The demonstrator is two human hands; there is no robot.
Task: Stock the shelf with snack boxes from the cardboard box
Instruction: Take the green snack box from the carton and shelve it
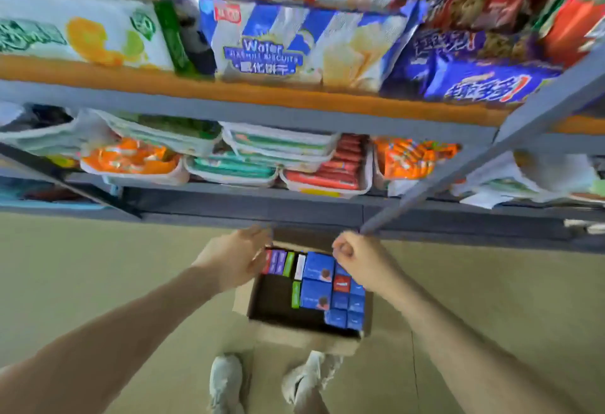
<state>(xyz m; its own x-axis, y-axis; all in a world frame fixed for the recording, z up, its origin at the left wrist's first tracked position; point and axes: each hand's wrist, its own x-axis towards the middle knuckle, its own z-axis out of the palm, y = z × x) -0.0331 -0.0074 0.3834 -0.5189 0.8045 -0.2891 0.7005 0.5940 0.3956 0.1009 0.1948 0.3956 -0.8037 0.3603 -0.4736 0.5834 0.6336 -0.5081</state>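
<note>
An open cardboard box (307,336) stands on the floor in front of my feet, below the shelf. Blue snack boxes (317,282) fill its right side, and purple, green and white boxes (288,263) stand along its far edge. The near left part of the box is dark. My left hand (237,258) hovers over the box's far left corner, fingers spread, holding nothing. My right hand (355,258) hangs over the far right corner with its fingers curled into a loose fist, nothing visible in it. The grey metal shelf (248,207) rises just behind the box.
The shelf levels are packed with snack bags and trays: a blue wafer bag (281,50), orange trays (131,158) and green trays (235,168). A grey upright post (458,164) slants down to the right of the box. My two white shoes (226,381) stand on the beige floor.
</note>
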